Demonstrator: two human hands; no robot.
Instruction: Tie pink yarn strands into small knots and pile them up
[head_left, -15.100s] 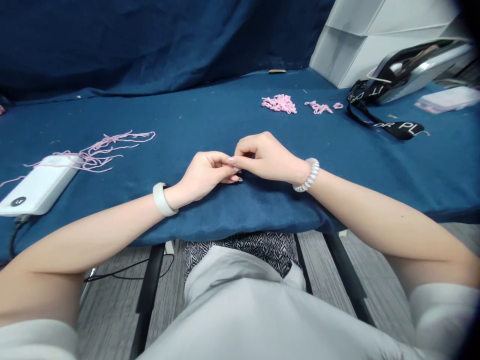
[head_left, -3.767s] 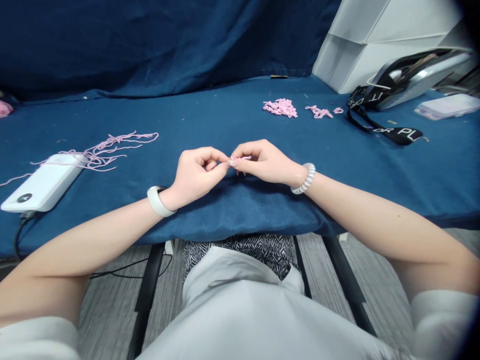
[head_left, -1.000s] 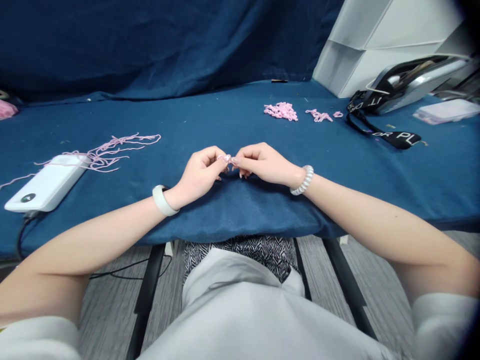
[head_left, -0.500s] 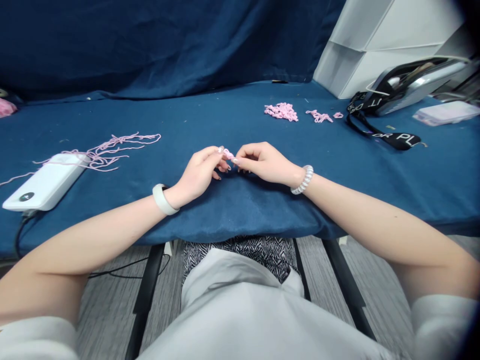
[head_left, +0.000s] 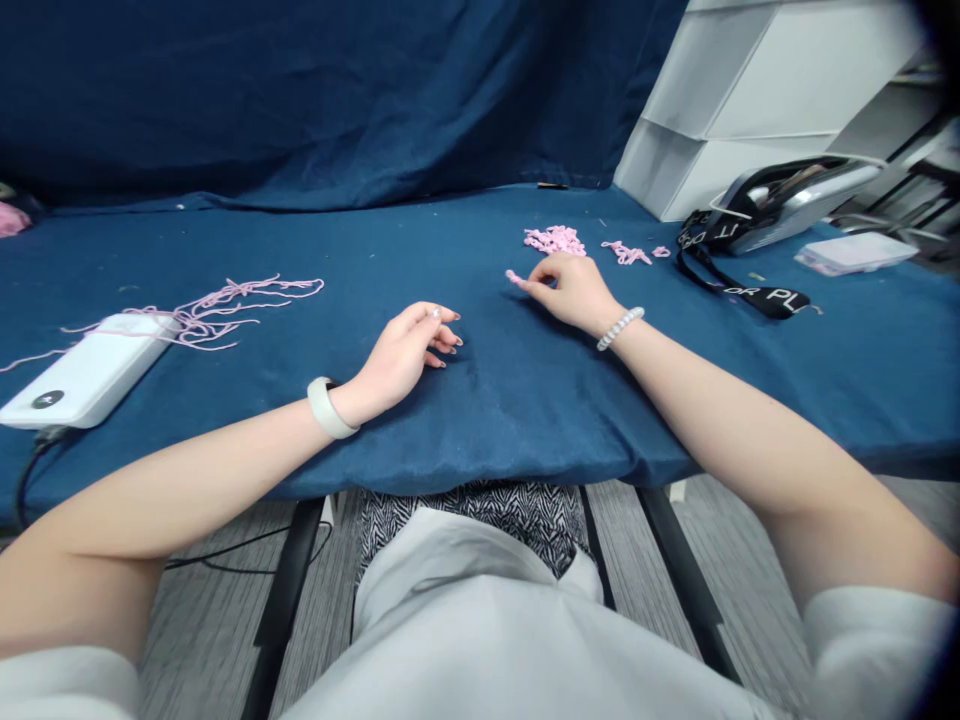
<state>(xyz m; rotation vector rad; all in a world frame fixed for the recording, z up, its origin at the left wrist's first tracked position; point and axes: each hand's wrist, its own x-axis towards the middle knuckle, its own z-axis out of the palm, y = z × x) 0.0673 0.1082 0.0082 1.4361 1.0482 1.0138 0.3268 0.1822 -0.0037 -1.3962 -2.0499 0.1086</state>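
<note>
My right hand point(head_left: 566, 289) pinches a small knotted piece of pink yarn point(head_left: 512, 276) between thumb and fingertips, its end poking out to the left. Just beyond that hand lies a heap of pink yarn knots point(head_left: 555, 240), its near edge partly hidden. A smaller group of yarn knots point(head_left: 627, 253) sits to the right of the heap, with a single one point(head_left: 661, 252) beside it. My left hand point(head_left: 409, 348) rests near the middle of the blue cloth point(head_left: 480, 400), fingers loosely curled and apart, holding nothing.
Loose pink yarn strands point(head_left: 232, 305) lie at the left, some under a white power bank point(head_left: 90, 370) with a cable. On the right are a silver device point(head_left: 806, 200) with a black lettered strap point(head_left: 776, 300), a flat plastic case point(head_left: 855, 253) and stacked white boxes point(head_left: 720, 130).
My left hand has let go of the pink yarn piece. My right hand has carried it right and away from me, towards the heap. The view has shifted slightly.
</note>
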